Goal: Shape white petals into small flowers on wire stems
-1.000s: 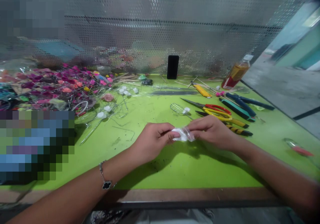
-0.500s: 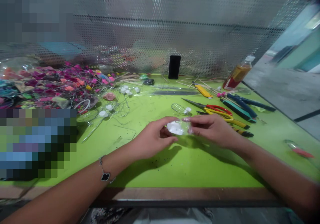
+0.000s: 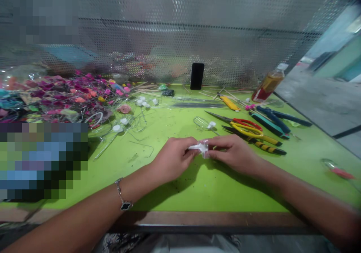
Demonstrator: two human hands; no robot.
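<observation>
Over the green table (image 3: 225,196), my left hand (image 3: 176,157) pinches a small white piece (image 3: 200,147) between thumb and fingers. From the other side, my right hand (image 3: 229,153) has its thumb and fingertips closed on a clear, shiny piece (image 3: 207,153) that touches the white one. The fingertips partly hide both pieces. Just behind the hands lies a wire loop with a white tip (image 3: 211,125). Red-handled scissors (image 3: 246,123) and yellow-handled scissors (image 3: 248,130) are behind my right hand.
A pile of pink and purple pieces (image 3: 64,91) covers the back left. Bent wires and white pieces (image 3: 117,128) lie nearer. A phone (image 3: 197,76) stands at the back. Pliers (image 3: 270,119), a yellow cutter (image 3: 229,102) and a bottle (image 3: 269,83) are on the right.
My hands have come closer together. The white piece, earlier spread broad, now shows narrow and bunched between the fingertips. My left fingers have closed further on it.
</observation>
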